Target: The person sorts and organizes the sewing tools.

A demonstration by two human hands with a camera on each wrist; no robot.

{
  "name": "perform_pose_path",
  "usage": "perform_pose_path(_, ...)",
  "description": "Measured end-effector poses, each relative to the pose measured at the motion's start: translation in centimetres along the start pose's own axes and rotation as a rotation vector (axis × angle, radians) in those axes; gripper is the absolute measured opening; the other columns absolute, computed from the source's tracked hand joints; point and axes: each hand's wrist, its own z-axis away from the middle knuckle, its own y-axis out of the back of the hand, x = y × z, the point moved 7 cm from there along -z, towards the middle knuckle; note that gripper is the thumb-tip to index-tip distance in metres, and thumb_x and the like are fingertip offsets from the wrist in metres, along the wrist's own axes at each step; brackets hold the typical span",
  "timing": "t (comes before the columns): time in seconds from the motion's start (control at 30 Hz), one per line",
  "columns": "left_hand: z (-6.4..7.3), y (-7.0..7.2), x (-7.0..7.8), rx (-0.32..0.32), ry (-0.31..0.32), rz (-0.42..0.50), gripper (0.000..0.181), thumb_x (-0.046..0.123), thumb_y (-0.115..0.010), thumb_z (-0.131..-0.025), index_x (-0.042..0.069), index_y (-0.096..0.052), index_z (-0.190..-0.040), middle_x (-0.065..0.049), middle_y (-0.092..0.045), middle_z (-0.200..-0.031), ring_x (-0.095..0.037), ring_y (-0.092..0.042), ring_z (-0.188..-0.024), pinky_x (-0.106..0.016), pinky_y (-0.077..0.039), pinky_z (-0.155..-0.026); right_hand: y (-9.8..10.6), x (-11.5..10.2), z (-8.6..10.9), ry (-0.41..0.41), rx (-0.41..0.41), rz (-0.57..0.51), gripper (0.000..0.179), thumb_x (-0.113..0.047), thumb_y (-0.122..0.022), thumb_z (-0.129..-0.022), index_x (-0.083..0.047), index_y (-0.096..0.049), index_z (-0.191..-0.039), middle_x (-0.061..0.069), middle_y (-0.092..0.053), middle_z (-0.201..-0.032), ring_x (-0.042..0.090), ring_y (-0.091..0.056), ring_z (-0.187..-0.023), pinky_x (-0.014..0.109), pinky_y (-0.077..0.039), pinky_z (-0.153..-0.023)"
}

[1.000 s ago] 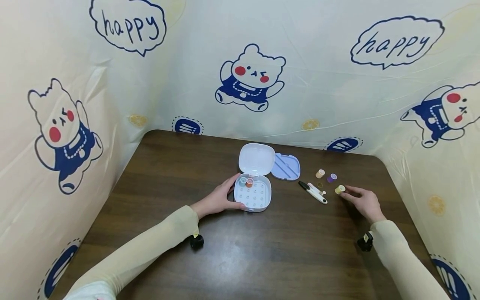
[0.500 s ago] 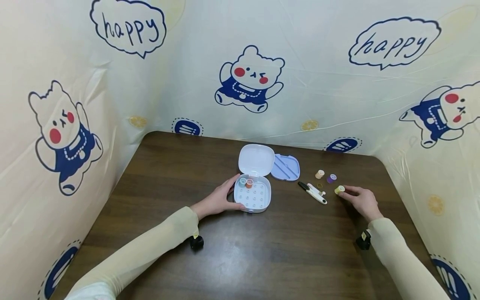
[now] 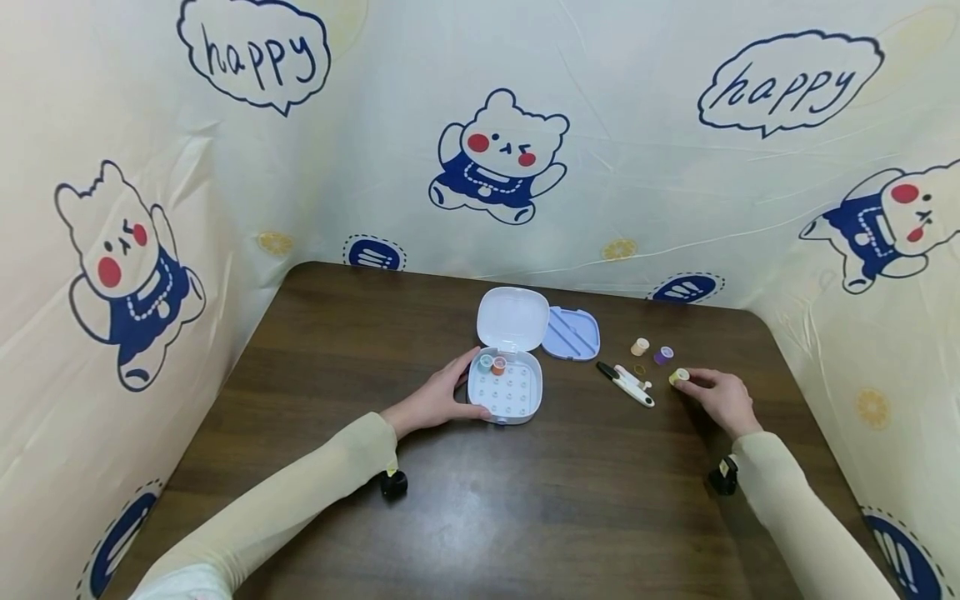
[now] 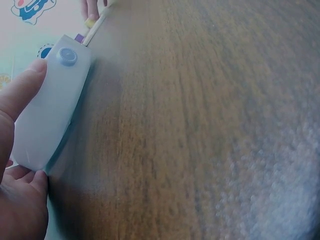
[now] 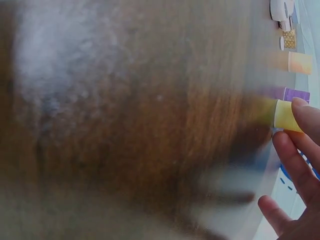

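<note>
My left hand (image 3: 437, 398) grips the left side of a white sewing box (image 3: 536, 388), thumb at its front and fingers round its back corner. In the left wrist view the box front (image 4: 50, 110) has a round blue clasp (image 4: 67, 56). A teal thread spool (image 3: 486, 362) and an orange spool (image 3: 499, 366) stand side by side on the box's back pegs. Over at the right, my right hand (image 3: 724, 402) pinches a yellow thread spool (image 5: 286, 116) between thumb and fingertips, close over the table. A purple spool (image 3: 663, 356) stands just beyond it.
The box's lid (image 3: 513, 318) is raised behind it. Beside the lid lies a blue-violet tray (image 3: 572, 334). A beige spool (image 3: 640, 347), a small gold thimble (image 3: 640, 370) and a slim white tool with a black end (image 3: 627, 385) lie between box and right hand.
My right hand has shifted slightly left with the yellow spool in its fingertips. The left hand keeps its hold on the box.
</note>
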Motion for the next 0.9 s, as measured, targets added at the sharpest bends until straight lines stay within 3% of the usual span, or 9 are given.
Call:
perform_pose_path(0.23,0.0,-0.1,-0.1,-0.004,0.011,0.000,0.111,0.030,-0.091,-0.083,0.011,-0.020,-0.167,-0.014,-0.028,-0.168,-0.028,-0.033,-0.153,-0.043,-0.032,-0.123,-0.3,-0.4,0.4,0.038,0.022,-0.004,0.062,-0.052,-0.067,-0.099,0.000,-0.068,-0.133,0.033,-0.059,-0.139,0.055,-0.048,-0.130,0.078,-0.024,-0.102)
perform_pose_path(0.53,0.1,0.0,-0.2,-0.009,0.039,-0.010,0.115,0.035,-0.091,-0.083,0.012,-0.016,-0.168,-0.012,-0.022,-0.171,-0.028,-0.030,-0.155,-0.043,-0.031,-0.124,0.3,-2.5,1.2,0.137,0.072,-0.006,0.053,-0.042,-0.072,-0.099,0.002,-0.071,-0.129,0.032,-0.064,-0.132,0.053,-0.052,-0.126,0.077,-0.026,-0.105)
perform_pose_path(0.9,0.0,0.0,-0.3,-0.009,0.037,-0.005,0.116,0.034,-0.091,-0.083,0.014,-0.015,-0.168,-0.010,-0.023,-0.171,-0.024,-0.030,-0.155,-0.040,-0.030,-0.124,0.4,-5.0,2.4,0.294,0.100,-0.037,0.043,-0.034,-0.077,-0.096,0.000,-0.075,-0.122,0.027,-0.066,-0.134,0.060,-0.034,-0.141,0.085,-0.014,-0.106)
